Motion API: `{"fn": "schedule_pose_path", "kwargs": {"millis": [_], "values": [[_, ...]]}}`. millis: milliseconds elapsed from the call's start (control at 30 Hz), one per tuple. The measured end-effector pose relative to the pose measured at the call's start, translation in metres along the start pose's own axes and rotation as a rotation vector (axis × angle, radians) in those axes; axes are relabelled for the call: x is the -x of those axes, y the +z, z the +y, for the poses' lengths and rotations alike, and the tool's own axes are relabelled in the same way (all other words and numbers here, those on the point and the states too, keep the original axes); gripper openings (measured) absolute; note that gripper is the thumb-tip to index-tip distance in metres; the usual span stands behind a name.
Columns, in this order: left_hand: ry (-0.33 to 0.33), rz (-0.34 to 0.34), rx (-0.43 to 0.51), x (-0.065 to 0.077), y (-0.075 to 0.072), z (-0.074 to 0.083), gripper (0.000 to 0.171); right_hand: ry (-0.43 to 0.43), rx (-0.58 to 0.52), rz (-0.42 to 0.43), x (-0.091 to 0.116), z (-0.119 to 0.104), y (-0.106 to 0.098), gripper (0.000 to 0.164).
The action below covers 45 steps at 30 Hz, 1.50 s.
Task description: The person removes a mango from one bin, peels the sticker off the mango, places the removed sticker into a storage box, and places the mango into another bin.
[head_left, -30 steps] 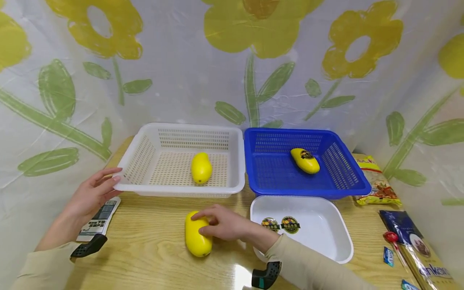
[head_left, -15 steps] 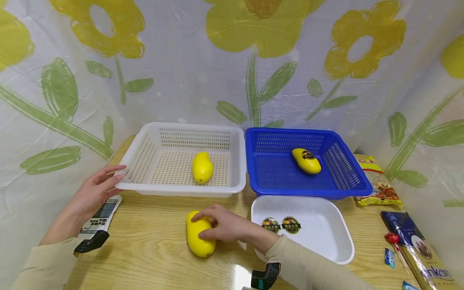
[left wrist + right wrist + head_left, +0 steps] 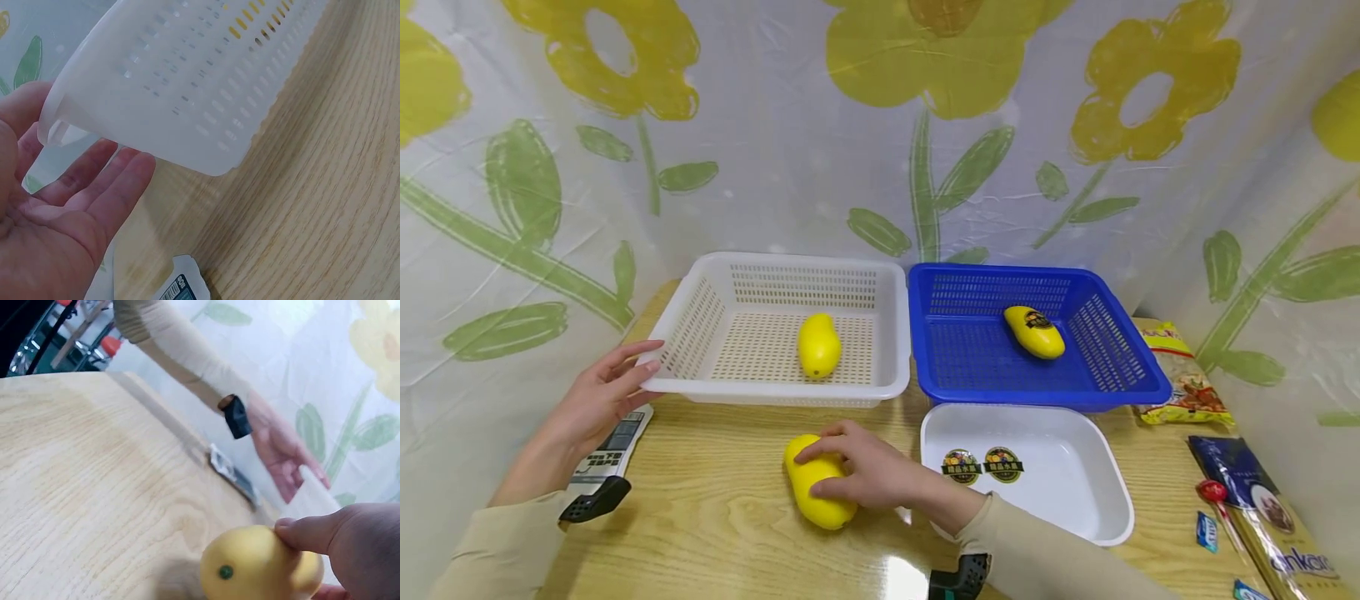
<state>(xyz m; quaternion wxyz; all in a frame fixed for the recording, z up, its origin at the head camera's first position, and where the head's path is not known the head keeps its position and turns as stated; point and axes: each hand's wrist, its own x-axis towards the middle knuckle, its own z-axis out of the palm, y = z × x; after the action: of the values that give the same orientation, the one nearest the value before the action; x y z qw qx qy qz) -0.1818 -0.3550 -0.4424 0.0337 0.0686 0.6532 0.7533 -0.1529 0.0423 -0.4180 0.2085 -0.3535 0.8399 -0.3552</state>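
Note:
My right hand (image 3: pixel 872 468) grips a yellow mango (image 3: pixel 807 483) in front of the white basket, fingers across its top and thumb on its near side. In the right wrist view the thumb presses on the mango (image 3: pixel 240 562), whose small green stem spot faces the camera. At the left, my left hand (image 3: pixel 601 398) holds the near left corner of the white basket (image 3: pixel 775 392). The left wrist view has the thumb at the rim of the basket (image 3: pixel 181 125) and the other fingers (image 3: pixel 125 187) below it. Another mango (image 3: pixel 818 346) lies inside this basket.
A blue basket (image 3: pixel 1037 398) at the right holds a mango (image 3: pixel 1033 332) with a dark sticker. Before it stands a white tray (image 3: pixel 1060 475) with two round stickers (image 3: pixel 981 466). Snack packets (image 3: pixel 1183 379) and a red lollipop (image 3: pixel 1212 491) line the right side. A white packet (image 3: pixel 613 446) lies by my left hand.
The gripped mango has turned on the table, its near end swinging to the right, and my right hand has shifted slightly with it. My left hand stays at the basket corner.

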Motion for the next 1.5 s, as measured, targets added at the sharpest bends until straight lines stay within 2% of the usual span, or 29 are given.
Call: {"fn": "schedule_pose_path", "kwargs": {"millis": [133,333,500,667,867,1000,1167,1400,1500], "values": [[-0.007,0.008,-0.006,-0.001,0.001,0.000,0.038,-0.008,-0.025,0.059,0.015,-0.005,-0.012,0.033],[-0.018,0.011,0.009,0.000,0.003,0.000,0.038,-0.006,-0.209,0.142,0.040,-0.012,-0.038,0.035],[-0.014,0.016,0.019,0.002,0.003,0.000,0.037,-0.001,-0.293,0.255,0.050,-0.014,-0.061,0.036],[-0.010,0.011,0.027,0.003,0.003,0.001,0.037,0.035,-0.313,0.357,0.042,-0.015,-0.084,0.036],[-0.021,0.023,0.020,0.004,0.002,0.001,0.037,0.069,-0.302,0.386,0.010,-0.010,-0.103,0.037],[-0.023,0.027,0.019,0.004,0.002,0.001,0.037,0.082,-0.219,0.388,-0.021,-0.003,-0.105,0.037],[-0.022,0.025,0.010,0.003,0.003,0.002,0.038,0.084,0.045,0.382,-0.056,0.004,-0.105,0.037],[-0.025,0.016,-0.018,0.000,0.003,0.003,0.041,0.153,0.316,0.341,-0.092,0.010,-0.103,0.036],[-0.019,0.008,-0.010,0.000,0.002,0.003,0.039,0.195,0.377,0.313,-0.101,0.010,-0.099,0.036]]}}
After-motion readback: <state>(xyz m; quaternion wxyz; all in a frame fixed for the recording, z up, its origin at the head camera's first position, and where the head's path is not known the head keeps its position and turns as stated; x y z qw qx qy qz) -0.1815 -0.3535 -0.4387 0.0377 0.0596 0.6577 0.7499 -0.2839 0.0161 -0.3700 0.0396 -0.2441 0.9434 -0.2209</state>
